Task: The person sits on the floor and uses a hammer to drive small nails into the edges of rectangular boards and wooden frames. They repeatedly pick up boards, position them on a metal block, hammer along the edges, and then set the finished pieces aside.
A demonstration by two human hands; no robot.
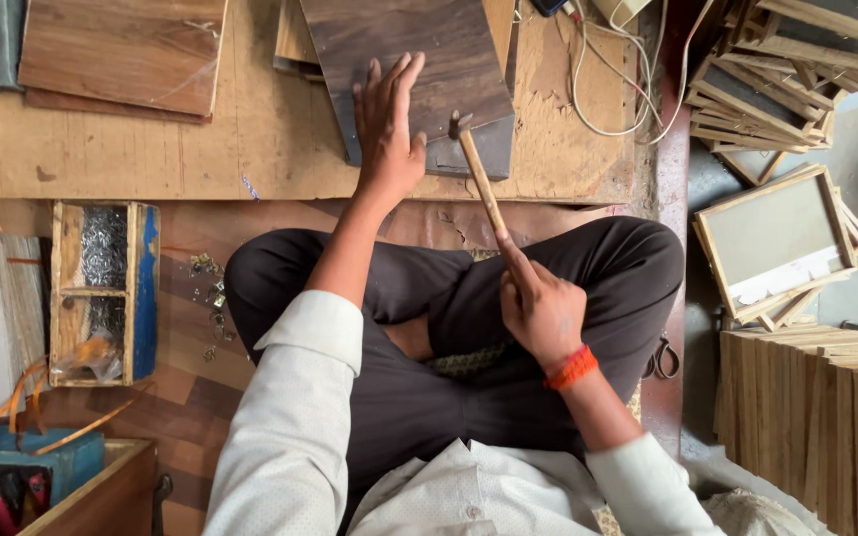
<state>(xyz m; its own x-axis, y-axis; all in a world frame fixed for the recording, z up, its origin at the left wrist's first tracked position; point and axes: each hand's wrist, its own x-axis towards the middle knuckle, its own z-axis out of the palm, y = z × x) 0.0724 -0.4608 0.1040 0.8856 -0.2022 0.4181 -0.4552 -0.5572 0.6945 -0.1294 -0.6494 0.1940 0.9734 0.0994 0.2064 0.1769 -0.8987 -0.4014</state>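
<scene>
My left hand (387, 124) lies flat, fingers spread, on a dark wood-grain panel (419, 50) that rests on a plywood work board (270, 149). My right hand (540, 308) grips the wooden handle of a small hammer (477, 174). The hammer's metal head sits at the panel's near right edge, just right of my left thumb. I sit cross-legged in dark trousers, with my knees under both arms.
A small wooden box (103, 293) with nails stands at left, and loose nails (211, 298) lie beside my knee. Brown panels (121, 50) lie at top left. Stacked wooden frames (777, 238) and wood strips (816, 417) fill the right. Scissors (660, 357) and white cables (608, 89) lie nearby.
</scene>
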